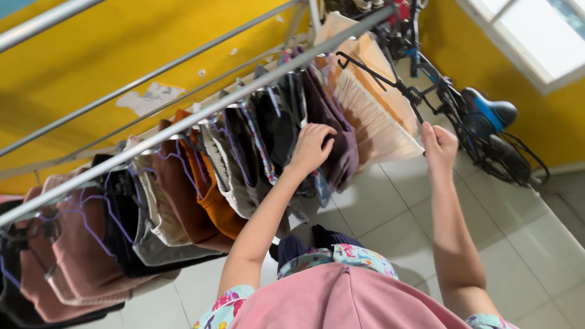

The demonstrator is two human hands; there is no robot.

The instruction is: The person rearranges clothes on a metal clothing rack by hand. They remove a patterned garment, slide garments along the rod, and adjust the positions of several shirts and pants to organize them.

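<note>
My left hand (pixel 311 146) is raised to a dark purple garment (pixel 332 116) hanging on the metal rail (pixel 244 94), with its fingers curled on the cloth. My right hand (pixel 440 146) grips the lower end of a black hanger (pixel 378 76). The hanger carries a peach and cream cloth (pixel 372 116) and is tilted just off the rail's right end. Many garments hang side by side along the rail: black, grey, orange (pixel 213 201), brown and pink (pixel 79 256) ones, mostly on thin purple wire hangers.
More metal bars (pixel 146 79) of the drying rack run in front of a yellow wall. A bicycle with a blue and black saddle (pixel 487 113) leans at the right under a window (pixel 536 36). White floor tiles (pixel 518 244) lie below.
</note>
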